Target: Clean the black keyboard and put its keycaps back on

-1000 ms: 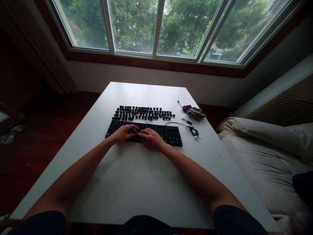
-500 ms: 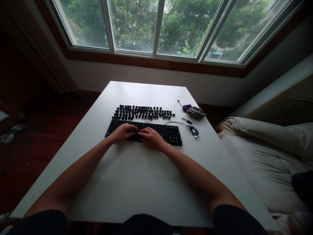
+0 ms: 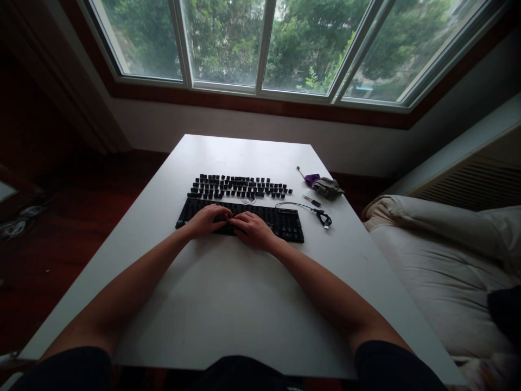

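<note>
A black keyboard (image 3: 285, 224) lies across the white table (image 3: 228, 304). My left hand (image 3: 207, 220) rests over its left half, with the fingers curled and the thumb drawn in under them. From the other side my right hand (image 3: 252, 229) reaches in, its fingers bent and close together at the middle of the keyboard. The fingertips of both hands almost meet there. Whatever is between them is too small and dark to make out. Behind the keyboard, loose black keycaps (image 3: 260, 194) stand in uneven rows. A wire tool (image 3: 248, 200) lies between keycaps and keyboard, partly visible.
Right of the keyboard lies a coiled black cable (image 3: 324, 219) with a USB plug. Beyond it are a small brush-like tool (image 3: 312, 201), a grey cloth (image 3: 326, 188), a purple cloth (image 3: 312, 179) and a thin stick (image 3: 300, 171). A pale sofa (image 3: 423, 260) flanks the table's right edge.
My left hand's fingers have shifted slightly at the middle of the keyboard, toward my right hand. My right hand stays in place, and the view has moved a touch.
</note>
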`<action>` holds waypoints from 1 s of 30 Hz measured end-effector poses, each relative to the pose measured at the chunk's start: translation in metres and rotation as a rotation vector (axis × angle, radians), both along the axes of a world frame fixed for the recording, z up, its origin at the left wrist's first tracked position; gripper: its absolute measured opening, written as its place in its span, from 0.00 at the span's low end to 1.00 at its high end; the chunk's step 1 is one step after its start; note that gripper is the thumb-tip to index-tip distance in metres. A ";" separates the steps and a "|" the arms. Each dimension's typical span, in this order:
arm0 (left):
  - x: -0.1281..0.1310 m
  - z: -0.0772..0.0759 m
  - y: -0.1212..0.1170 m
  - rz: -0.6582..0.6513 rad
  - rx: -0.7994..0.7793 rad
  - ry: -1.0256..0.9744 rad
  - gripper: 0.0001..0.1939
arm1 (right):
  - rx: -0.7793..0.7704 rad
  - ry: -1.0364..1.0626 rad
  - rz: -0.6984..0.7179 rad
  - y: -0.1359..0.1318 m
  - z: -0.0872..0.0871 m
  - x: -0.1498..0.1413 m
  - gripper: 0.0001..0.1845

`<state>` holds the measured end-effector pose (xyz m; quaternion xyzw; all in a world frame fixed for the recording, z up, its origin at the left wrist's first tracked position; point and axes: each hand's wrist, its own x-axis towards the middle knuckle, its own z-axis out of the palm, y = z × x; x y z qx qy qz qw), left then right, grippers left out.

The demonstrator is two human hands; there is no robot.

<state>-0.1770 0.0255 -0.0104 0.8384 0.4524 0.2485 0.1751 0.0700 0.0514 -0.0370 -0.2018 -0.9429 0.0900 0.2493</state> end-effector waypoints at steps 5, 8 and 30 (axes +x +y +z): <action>0.000 -0.002 0.002 -0.009 -0.058 -0.042 0.18 | 0.013 -0.011 0.005 0.000 0.001 0.000 0.21; -0.001 0.000 0.002 -0.020 -0.125 -0.084 0.19 | 0.024 -0.015 0.014 0.000 0.001 0.000 0.22; 0.001 0.002 0.001 0.021 -0.226 -0.164 0.20 | 0.037 -0.035 0.008 0.000 -0.001 0.000 0.21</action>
